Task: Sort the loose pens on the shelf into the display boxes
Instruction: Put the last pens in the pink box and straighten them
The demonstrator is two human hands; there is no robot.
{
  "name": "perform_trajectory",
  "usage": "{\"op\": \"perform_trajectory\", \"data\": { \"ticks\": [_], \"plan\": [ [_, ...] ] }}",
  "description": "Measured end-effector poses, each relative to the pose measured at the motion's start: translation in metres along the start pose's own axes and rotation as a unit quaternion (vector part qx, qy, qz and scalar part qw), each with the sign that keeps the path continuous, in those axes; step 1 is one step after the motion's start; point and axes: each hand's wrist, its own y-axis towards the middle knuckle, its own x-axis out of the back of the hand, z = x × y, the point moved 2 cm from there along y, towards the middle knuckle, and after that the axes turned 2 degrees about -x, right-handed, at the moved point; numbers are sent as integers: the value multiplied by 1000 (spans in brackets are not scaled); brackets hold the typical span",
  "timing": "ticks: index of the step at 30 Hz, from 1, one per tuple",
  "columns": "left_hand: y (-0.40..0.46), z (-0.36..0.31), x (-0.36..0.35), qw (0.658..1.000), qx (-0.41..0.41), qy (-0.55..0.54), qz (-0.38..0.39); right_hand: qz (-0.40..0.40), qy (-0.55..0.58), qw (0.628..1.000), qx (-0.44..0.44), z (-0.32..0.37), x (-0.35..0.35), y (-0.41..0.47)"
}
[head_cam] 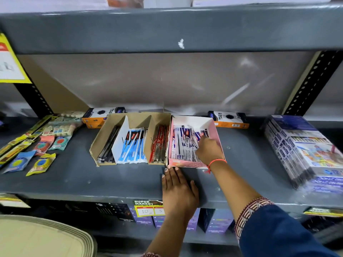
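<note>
A pink display box (217, 132) stands mid-shelf, filled with white-and-blue packaged pens (182, 143). My right hand (208, 151) reaches into it, fingers closed on some of those pens. My left hand (178, 190) lies flat and spread on the shelf, fingertips touching the pink box's front edge. Left of it stands a brown cardboard box (104, 132) with three compartments: black pens (109, 145), blue-and-white packaged pens (133, 147), red packaged pens (159, 143).
Two orange-and-black boxes (102, 115) (229, 119) sit at the back of the grey shelf (74, 175). Small packets (40, 145) lie scattered at left. Stacked wrapped packs (300, 149) fill the right. An upper shelf (167, 28) hangs overhead. Price tags (148, 208) line the front edge.
</note>
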Motion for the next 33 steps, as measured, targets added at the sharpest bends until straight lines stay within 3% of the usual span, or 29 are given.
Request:
{"op": "perform_trajectory", "data": {
  "ticks": [3, 9, 16, 22, 33],
  "plan": [
    [1, 2, -3, 1000, 0, -14, -7, 36, 35, 999, -8, 2, -3, 1],
    [-1, 3, -3, 1000, 13, -3, 13, -3, 35, 999, 11, 14, -3, -1],
    [-3, -1, 7, 1000, -8, 20, -9, 77, -6, 995, 66, 44, -23, -5],
    [-3, -1, 7, 999, -10, 30, 3, 66, -76, 994, 40, 44, -27, -4],
    [-3, -2, 11, 999, -2, 31, 15, 88, -89, 992, 14, 56, -29, -5]
  ]
}}
